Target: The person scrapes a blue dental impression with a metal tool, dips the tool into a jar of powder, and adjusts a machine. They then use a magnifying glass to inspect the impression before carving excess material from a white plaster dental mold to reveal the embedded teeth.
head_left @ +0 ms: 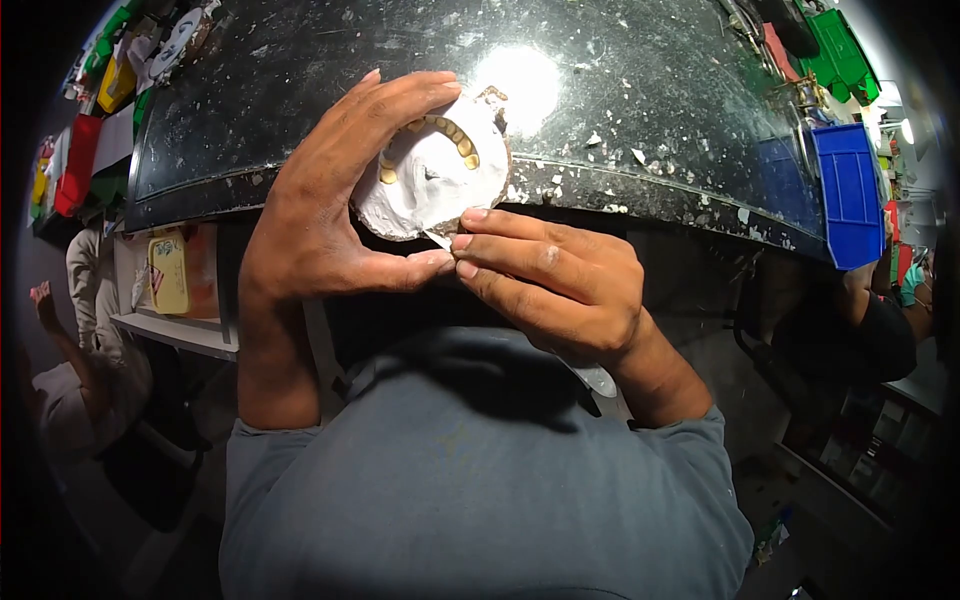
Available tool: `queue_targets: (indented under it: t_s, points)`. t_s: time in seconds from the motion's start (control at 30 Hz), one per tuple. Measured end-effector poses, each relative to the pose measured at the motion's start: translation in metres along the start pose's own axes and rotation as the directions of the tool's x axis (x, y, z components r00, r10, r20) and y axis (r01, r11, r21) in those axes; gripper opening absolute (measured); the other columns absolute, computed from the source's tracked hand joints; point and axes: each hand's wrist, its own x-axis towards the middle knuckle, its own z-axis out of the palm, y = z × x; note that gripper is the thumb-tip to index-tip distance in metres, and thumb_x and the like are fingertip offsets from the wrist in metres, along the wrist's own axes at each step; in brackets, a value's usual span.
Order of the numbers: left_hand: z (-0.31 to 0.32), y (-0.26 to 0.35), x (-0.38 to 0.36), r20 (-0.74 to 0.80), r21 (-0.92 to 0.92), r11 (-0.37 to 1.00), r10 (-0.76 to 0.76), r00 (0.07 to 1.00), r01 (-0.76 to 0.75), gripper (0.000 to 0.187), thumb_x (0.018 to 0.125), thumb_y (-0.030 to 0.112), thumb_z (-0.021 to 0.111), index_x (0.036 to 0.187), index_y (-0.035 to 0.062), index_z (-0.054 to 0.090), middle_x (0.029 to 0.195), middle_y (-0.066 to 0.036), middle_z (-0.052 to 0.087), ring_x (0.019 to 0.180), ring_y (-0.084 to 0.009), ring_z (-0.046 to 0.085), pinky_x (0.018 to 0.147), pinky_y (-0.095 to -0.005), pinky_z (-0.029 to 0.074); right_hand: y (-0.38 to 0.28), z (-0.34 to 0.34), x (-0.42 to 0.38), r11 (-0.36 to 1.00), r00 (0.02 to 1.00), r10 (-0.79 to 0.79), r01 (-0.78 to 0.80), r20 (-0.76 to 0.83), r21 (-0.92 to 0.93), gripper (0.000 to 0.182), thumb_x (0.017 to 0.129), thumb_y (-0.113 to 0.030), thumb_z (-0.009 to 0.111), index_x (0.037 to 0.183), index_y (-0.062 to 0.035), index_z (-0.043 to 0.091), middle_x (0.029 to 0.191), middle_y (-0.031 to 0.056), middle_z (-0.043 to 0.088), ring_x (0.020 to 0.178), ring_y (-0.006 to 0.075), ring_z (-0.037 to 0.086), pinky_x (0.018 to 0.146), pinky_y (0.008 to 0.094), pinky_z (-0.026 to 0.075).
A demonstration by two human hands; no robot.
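Observation:
A round dental plaster mould (440, 195) with an arch of yellowish teeth set in its white surface is held up at the bench's front edge. My left hand (320, 190) wraps round its left side, fingers over the far rim and thumb along the near side. My right hand (560, 280) pinches a small pointed blade (437, 239), whose tip touches the plaster's near edge. A pale rounded end (597, 380), perhaps of the same tool, shows below my right wrist. The rest of the tool is hidden by my fingers.
White plaster chips lie scattered on the dark bench (640, 110). A blue bin (850, 195) and a green bin (838, 55) stand on the right. An open drawer (185, 275) holds a yellow box at lower left. Other people sit at both sides.

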Motion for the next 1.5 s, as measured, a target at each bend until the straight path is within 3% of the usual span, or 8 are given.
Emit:
queue_targets:
  t_s: [0.07,0.13,0.47,0.67,0.93,1.17,1.3,1.5]
  points:
    - [0.0,0.0,0.001,0.002,0.002,1.0,0.009,1.0,-0.009,0.103,0.058,0.033,0.093,0.151,0.0105,0.054,0.15,-0.011,0.06,0.141,-0.03,0.057,0.128,-0.0573,0.028,-0.001,0.0,0.0,1.0,1.0,-0.009,0.009,-0.019,-0.022,0.006,0.08,-0.007,0.08,0.085,-0.0053,0.078,0.102,0.0074,0.079,0.102,0.0238,0.079,0.082,0.0291,0.066]
    - [0.001,0.0,0.001,-0.002,0.01,1.0,0.001,1.0,-0.001,0.103,0.058,0.034,0.093,0.15,0.0109,0.055,0.15,-0.01,0.061,0.141,-0.03,0.057,0.128,-0.0574,0.028,-0.006,-0.002,0.003,1.0,1.0,-0.006,0.006,-0.002,-0.009,0.009,0.08,0.0,0.083,0.088,-0.0003,0.079,0.103,0.013,0.078,0.104,0.0307,0.079,0.083,0.0338,0.068]
    - [0.01,0.003,0.003,-0.083,0.105,0.994,-0.026,0.996,0.035,0.098,0.055,0.037,0.098,0.143,0.0141,0.06,0.142,-0.008,0.066,0.137,-0.0277,0.06,0.126,-0.0624,0.025,-0.004,0.001,-0.012,0.998,0.997,0.052,-0.05,-0.051,0.024,0.011,0.082,0.006,0.081,0.09,0.0041,0.074,0.105,0.0162,0.074,0.105,0.0342,0.077,0.089,0.0398,0.068]
    - [0.011,0.007,0.003,-0.066,0.152,0.985,-0.072,0.995,0.081,0.104,0.054,0.047,0.097,0.144,0.0088,0.06,0.146,-0.013,0.063,0.142,-0.0311,0.056,0.128,-0.06,0.017,0.004,0.004,-0.027,0.984,0.955,0.16,-0.135,-0.248,0.117,0.015,0.081,0.002,0.083,0.094,0.0004,0.074,0.1,0.0142,0.076,0.105,0.0333,0.077,0.092,0.0432,0.065]
    - [0.015,0.01,0.003,-0.103,0.137,0.985,-0.091,0.991,0.105,0.104,0.051,0.045,0.101,0.142,0.0152,0.061,0.142,-0.008,0.065,0.135,-0.03,0.06,0.124,-0.0632,0.026,-0.004,0.011,-0.028,0.961,0.948,0.225,-0.177,-0.224,0.214,0.023,0.086,0.007,0.082,0.103,-0.0003,0.069,0.104,0.0189,0.075,0.11,0.0375,0.076,0.096,0.0451,0.063]
    - [0.016,0.012,0.003,-0.118,0.136,0.983,-0.105,0.987,0.121,0.099,0.053,0.04,0.099,0.141,0.0152,0.061,0.142,-0.008,0.065,0.134,-0.0299,0.061,0.123,-0.063,0.027,-0.008,0.011,-0.019,0.926,0.915,0.333,-0.273,-0.227,0.259,0.013,0.084,0.001,0.081,0.093,-0.001,0.072,0.099,0.0129,0.075,0.106,0.0324,0.077,0.094,0.0444,0.065]
    - [0.016,0.013,0.003,-0.115,0.137,0.983,-0.111,0.987,0.126,0.097,0.054,0.038,0.098,0.141,0.0158,0.061,0.141,-0.008,0.065,0.134,-0.0297,0.061,0.123,-0.0626,0.028,-0.006,0.005,-0.019,0.986,0.975,0.165,-0.165,-0.147,0.011,0.007,0.086,-0.005,0.076,0.09,-0.0004,0.073,0.101,0.0133,0.074,0.109,0.0336,0.076,0.099,0.05,0.063]
    - [0.017,0.015,0.004,-0.122,0.13,0.981,-0.127,0.984,0.143,0.094,0.055,0.035,0.097,0.14,0.0159,0.061,0.14,-0.008,0.065,0.132,-0.0298,0.062,0.122,-0.0624,0.028,-0.007,-0.001,-0.018,0.993,0.991,0.105,-0.109,-0.08,-0.047,0.005,0.085,-0.004,0.076,0.088,-0.0011,0.073,0.102,0.013,0.071,0.113,0.0336,0.074,0.101,0.0503,0.062]
